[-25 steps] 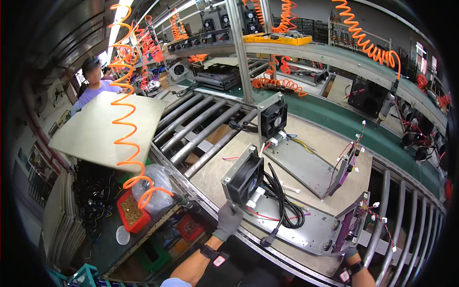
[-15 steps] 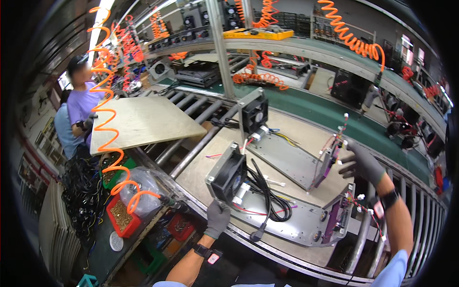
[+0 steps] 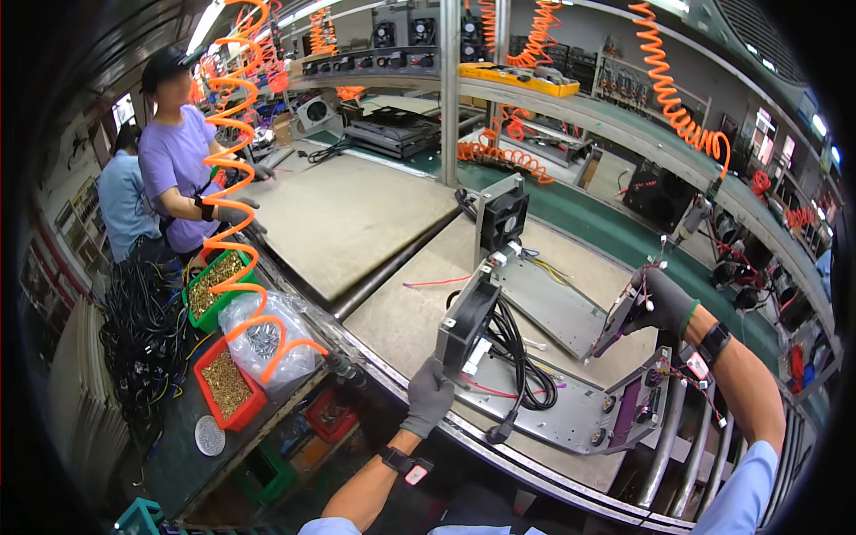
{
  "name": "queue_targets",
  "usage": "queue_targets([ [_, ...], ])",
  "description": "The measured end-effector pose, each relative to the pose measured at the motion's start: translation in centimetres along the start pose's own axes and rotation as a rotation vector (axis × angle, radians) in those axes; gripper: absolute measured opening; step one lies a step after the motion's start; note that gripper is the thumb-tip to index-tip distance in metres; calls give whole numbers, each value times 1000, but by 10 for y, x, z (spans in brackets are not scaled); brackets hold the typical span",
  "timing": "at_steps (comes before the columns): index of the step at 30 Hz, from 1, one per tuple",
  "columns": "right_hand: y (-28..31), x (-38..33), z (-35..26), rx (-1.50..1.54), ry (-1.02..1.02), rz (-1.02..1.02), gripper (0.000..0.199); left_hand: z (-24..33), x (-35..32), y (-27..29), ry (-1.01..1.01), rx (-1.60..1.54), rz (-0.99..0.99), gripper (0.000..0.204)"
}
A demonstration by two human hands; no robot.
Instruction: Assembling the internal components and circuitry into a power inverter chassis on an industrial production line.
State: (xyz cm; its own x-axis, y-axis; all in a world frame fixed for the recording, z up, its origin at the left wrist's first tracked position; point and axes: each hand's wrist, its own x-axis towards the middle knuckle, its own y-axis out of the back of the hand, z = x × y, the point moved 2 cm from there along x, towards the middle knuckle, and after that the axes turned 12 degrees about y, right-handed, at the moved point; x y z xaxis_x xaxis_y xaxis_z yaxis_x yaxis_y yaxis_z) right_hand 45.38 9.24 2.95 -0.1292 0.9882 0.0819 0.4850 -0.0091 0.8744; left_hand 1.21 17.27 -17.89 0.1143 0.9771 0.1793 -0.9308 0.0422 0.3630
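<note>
The near metal chassis (image 3: pixel 571 412) lies flat on the worktop (image 3: pixel 401 312) in the lower middle of the frame, a black fan (image 3: pixel 465 323) standing upright at its left end and a purple-edged end plate (image 3: pixel 644 403) at its right end. The left hand (image 3: pixel 428 394), in a grey glove, comes up from the lower edge and rests with curled fingers against the chassis's left end, just below the fan; whether it truly grips the edge cannot be told. A black cable bundle (image 3: pixel 517 361) lies coiled on the chassis beside the fan, its plug hanging over the front edge.

The right hand (image 3: pixel 660 301), also grey-gloved, reaches in from the lower right and closes around the upright end plate (image 3: pixel 615 323) of a second metal chassis (image 3: pixel 548 299), which lies just behind the first and carries its own black fan (image 3: pixel 505 217) at its far end.

Left of both, a tan board (image 3: pixel 343 218) rests on the conveyor. At the left of the frame an orange coiled hose (image 3: pixel 236 214) hangs down over a clear bag of parts (image 3: pixel 267 339), a red bin of brass screws (image 3: pixel 225 383) and a green bin (image 3: pixel 212 285). Behind the hose, in the upper left, stands a person in a purple shirt (image 3: pixel 174 160), with another person in blue (image 3: pixel 120 205) further left. More orange hoses (image 3: pixel 673 98) hang from the shelf in the upper right.
</note>
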Motion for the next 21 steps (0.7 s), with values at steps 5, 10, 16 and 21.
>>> queue_targets([
  [5, 10, 27, -88, 201, -38, 92, 80, 4, -1, 12, 61, 23, -60, 50],
  [10, 16, 63, -74, 789, -281, 248, 19, 12, 6, 2, 37, 20, -96, 53],
  [16, -6, 141, -165, 1157, -96, 221, 37, 3, 5, 6, -2, 42, -66, 51],
  [21, -50, 222, -203, 1239, -112, -28, 55, 15, 2, 10, 50, -14, -132, 47],
])
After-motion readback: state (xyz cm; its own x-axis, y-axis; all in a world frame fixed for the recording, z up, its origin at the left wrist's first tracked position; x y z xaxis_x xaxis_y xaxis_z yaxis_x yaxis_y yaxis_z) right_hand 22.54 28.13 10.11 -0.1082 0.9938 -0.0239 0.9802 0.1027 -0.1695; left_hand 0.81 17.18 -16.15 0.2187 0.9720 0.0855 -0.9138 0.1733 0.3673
